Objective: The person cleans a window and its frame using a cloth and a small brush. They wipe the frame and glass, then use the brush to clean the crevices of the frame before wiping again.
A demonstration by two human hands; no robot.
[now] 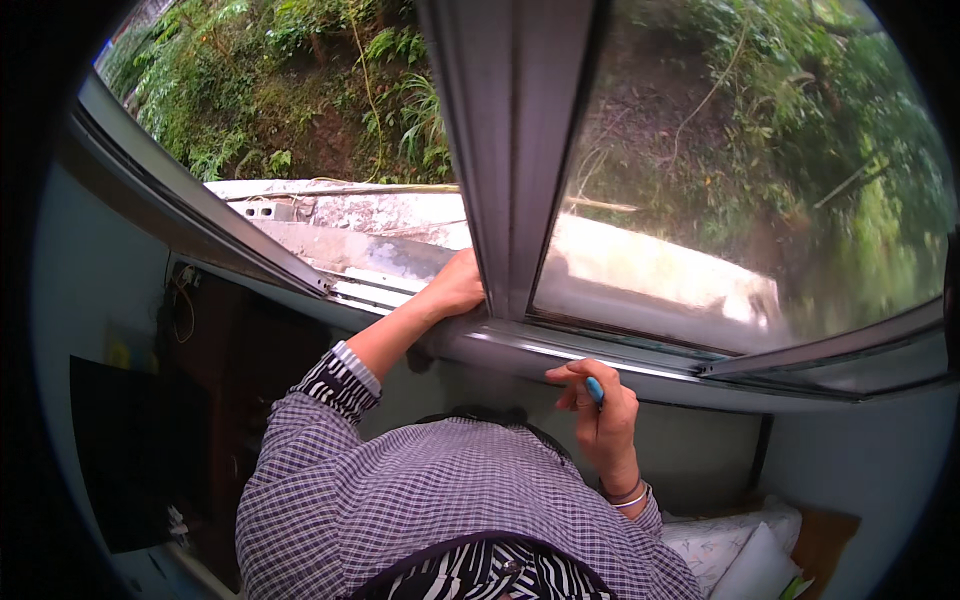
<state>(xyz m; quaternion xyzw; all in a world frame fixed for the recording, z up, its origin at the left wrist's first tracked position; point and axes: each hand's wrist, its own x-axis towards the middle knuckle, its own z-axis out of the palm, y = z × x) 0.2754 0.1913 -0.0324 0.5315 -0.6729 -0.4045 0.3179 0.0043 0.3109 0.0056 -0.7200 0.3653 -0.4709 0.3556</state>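
Observation:
My left hand point(459, 286) is reaching to the lower left side of the metal upright point(517, 165) between two window openings. Its fingers pass behind that upright, so their grip is hidden. My right hand point(609, 420) is raised in front of the sill, closed around a small blue object point(594, 390), perhaps a handle. Only its rounded end shows, and the index finger points left. Under both hands runs the metal window track point(585, 356). The glass pane point(675, 247) on the right looks hazy, while the left opening shows the outside sharply.
Outside lie a concrete ledge point(375, 214), a hollow block point(262, 211) and a planted bank point(300, 97). Indoors, a dark panel point(139, 450) and hanging cable point(180, 307) are at left. A pillow point(757, 566) and patterned bedding point(697, 541) lie at lower right.

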